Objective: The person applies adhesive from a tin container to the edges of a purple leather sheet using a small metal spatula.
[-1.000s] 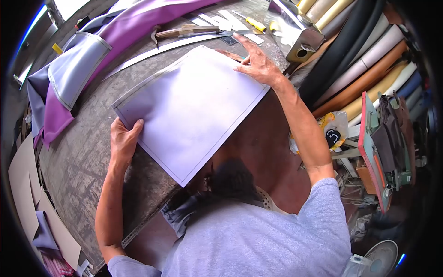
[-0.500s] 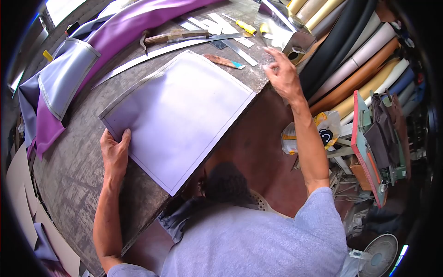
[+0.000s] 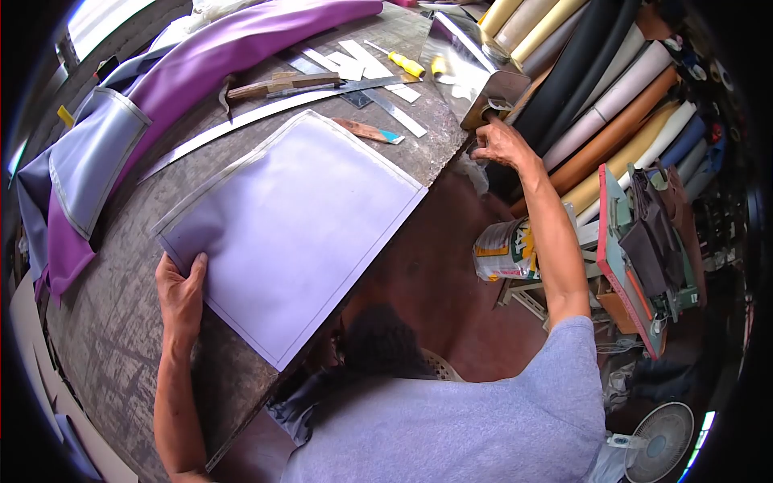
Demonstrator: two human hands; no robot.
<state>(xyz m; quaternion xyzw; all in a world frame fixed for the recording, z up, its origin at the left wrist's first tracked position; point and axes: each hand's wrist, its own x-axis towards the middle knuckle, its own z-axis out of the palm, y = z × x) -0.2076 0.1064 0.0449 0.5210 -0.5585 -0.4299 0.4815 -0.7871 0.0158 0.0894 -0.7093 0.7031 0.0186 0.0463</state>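
Observation:
A lavender leatherette panel (image 3: 298, 225) with a stitched or marked border lies on the worktable, its near corner at the table edge. My left hand (image 3: 182, 299) grips the panel's left edge, thumb on top and fingers underneath. Off the table's right corner, my right hand (image 3: 509, 150) is closed with its fingers curled. Its fingertips are at the dark opening in the end of a shiny metal box (image 3: 511, 87); what they hold, if anything, is hidden. A wooden-handled blade (image 3: 362, 130) lies just beyond the panel.
A hammer (image 3: 282, 84), a yellow screwdriver (image 3: 405, 63), metal rulers and white strips lie across the worktable (image 3: 113, 298). Purple material (image 3: 209, 60) drapes along the far left. Rolls of material (image 3: 600, 105) lean at the right, above a tin can (image 3: 506, 251). A fan (image 3: 659, 443) stands lower right.
My right hand has moved down from above the table corner to the metal box's end, and its fingers have curled. My left hand still grips the panel. The view has shifted slightly.

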